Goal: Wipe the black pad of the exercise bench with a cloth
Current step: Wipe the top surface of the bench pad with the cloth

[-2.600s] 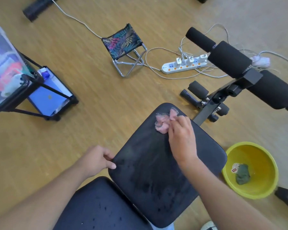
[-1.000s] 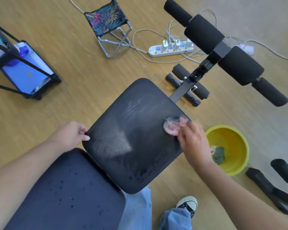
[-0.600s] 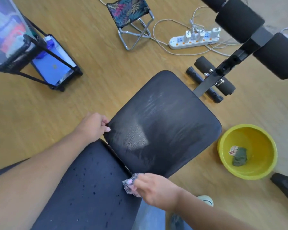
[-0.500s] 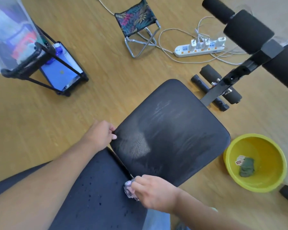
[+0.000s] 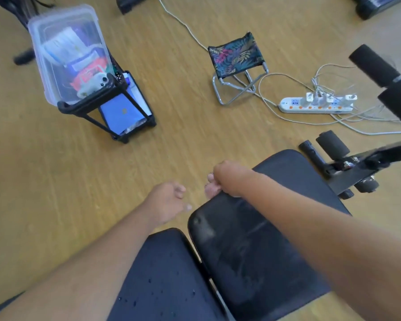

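A wooden floor (image 5: 56,181) fills the view, with the black pad (image 5: 252,246) of the bench low in the frame. Our right hand (image 5: 229,179) reaches across the pad to its far left edge, fingers closed on the pink cloth (image 5: 210,189), which peeks out against that edge. Our left hand (image 5: 167,202) hovers just left of the pad, loosely curled and holding nothing. Beyond the pad stand a small folding stool (image 5: 236,66) and a power strip (image 5: 315,105).

Right hand (image 5: 229,179), perhaps with cloth (image 5: 211,189), now at pad's (image 5: 264,239) far-left edge; left hand (image 5: 166,202) off it.
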A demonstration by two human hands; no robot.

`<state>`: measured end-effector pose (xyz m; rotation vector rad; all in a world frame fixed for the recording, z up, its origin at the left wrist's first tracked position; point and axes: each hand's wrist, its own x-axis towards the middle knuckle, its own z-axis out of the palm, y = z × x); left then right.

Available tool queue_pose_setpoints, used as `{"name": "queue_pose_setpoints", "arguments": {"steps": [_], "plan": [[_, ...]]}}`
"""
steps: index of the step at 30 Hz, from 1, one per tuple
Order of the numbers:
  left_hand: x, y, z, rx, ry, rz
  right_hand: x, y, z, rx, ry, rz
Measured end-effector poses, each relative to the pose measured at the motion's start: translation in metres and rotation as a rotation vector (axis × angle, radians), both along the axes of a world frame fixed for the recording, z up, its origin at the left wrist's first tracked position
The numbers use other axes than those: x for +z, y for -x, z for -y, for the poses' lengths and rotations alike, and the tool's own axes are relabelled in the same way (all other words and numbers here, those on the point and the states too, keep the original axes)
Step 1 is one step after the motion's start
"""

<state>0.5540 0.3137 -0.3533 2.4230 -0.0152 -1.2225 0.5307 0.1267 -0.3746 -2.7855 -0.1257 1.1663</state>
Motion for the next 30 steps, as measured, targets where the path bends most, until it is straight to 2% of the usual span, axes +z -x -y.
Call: {"name": "queue_pose_setpoints", "arguments": {"steps": [2, 4, 7, 14, 20, 25, 30], "plan": [[-0.004, 0.008, 0.009, -0.04, 0.099, -0.061, 0.001, 0.005, 0.044, -0.005, 0.014, 0.024], [-0.009, 0.016, 0.017, -0.075, 0.149, -0.065, 0.004, 0.013, 0.089, -0.146, -0.024, 0.112], [-0.016, 0.026, 0.025, -0.17, 0.128, 0.014, 0.005, 0.022, 0.139, -0.428, -0.151, 0.207], [-0.015, 0.035, 0.032, -0.188, 0.104, 0.097, 0.001, 0.065, 0.207, -0.816, -0.309, 0.211], [-0.02, 0.028, 0.036, -0.327, 0.037, 0.108, -0.016, 0.201, 0.198, -1.164, -0.355, 0.313], [-0.024, 0.031, 0.032, -0.368, -0.014, 0.17, -0.03, 0.288, 0.197, -1.395, -0.434, 0.299], [-0.025, 0.034, 0.037, -0.345, -0.032, 0.15, -0.037, 0.346, 0.163, -1.807, -0.589, 0.347]]}}
